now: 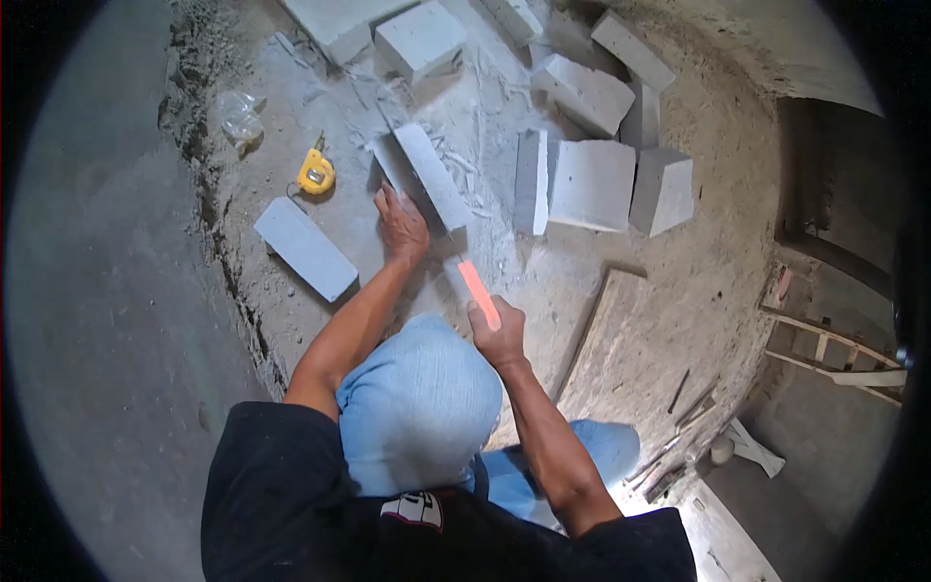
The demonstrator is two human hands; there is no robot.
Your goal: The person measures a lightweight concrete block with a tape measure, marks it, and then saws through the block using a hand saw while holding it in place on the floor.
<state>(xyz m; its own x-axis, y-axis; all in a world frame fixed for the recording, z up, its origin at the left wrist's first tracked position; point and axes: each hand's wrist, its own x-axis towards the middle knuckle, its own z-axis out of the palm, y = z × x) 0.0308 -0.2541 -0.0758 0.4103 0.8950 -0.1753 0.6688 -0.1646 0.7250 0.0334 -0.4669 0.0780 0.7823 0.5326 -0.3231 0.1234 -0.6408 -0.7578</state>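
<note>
A pale grey lightweight block (433,177) stands on the dusty floor in front of me. My left hand (402,228) presses its fingers and palm against the block's left side, holding it. My right hand (500,332) is wrapped round the orange handle of what looks like a hand saw (475,286). The saw's thin blade runs from the handle to the block's near end, and most of it is hidden there. Another grey block (306,249) lies to the left of my left forearm. A yellow tape measure (316,173) rests just beyond that block.
Several cut blocks (590,184) stand at the far right, and a block (420,41) lies at the far side. A crumpled clear plastic bag (240,118) is at the far left. A wooden board (603,335) lies right of my right hand; a wooden ladder-like frame (834,351) is farther right.
</note>
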